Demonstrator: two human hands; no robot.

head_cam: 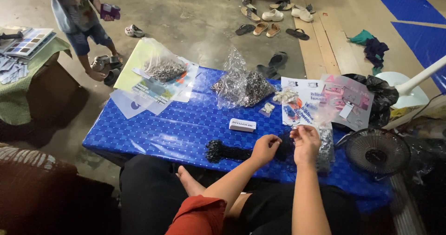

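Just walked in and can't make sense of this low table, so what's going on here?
A person sits at a low table covered in blue patterned plastic. Their left hand rests closed on a bundle of small black pieces, while the right hand pinches something too small to identify. Clear plastic bags of dark small parts and a small white box lie farther back. Another person stands beyond the table.

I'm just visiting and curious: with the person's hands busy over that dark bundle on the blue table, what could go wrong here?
The dark bundle lies close to the near table edge, so a tug from the left hand might drag it off. The right hand pinches something too small to make out; if dropped, it could be hard to find. The small white pieces sit loose on a sheet and might scatter if bumped.
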